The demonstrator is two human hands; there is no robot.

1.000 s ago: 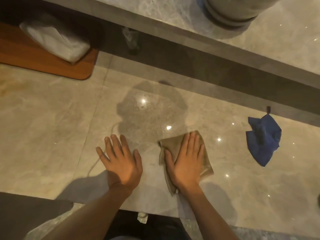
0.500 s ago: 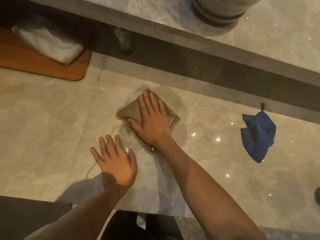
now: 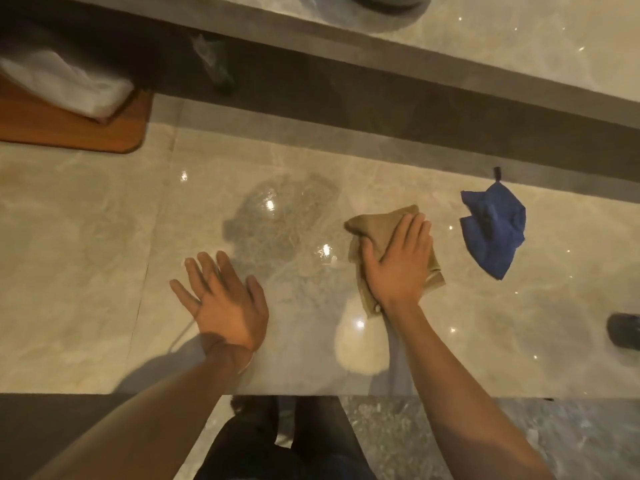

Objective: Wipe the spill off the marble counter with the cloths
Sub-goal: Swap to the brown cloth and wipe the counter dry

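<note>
1. Spill on the marble counter: a wet, streaky film lies mid-counter, beyond the left hand and to the left of the tan cloth, not yet wiped dry.

2. Nearest the counter's front edge, the left hand rests flat on the stone, fingers spread and straight, holding nothing, its fingertips at the near margin of the wet patch.

3. Well apart from it, the right hand presses flat on the tan cloth, fingers straight and together, thumb against the cloth's left edge; the cloth sits just right of the film, not on it.

4. Risk, as a judgement: one crumpled, likely damp cloth may only smear the liquid wider, leaving streaks on the polished stone.

5. A braced palm on slick marble could slide if weight shifts toward the wet patch.

6. Farther right, the blue cloth lies bunched and untouched; a wide sweep could knock it or push liquid under it.

7. At the far left, a wooden board carrying a white bundle sits near enough that liquid driven that way could reach its edge.

8. A dark object at the right border is too cropped to identify.
</note>
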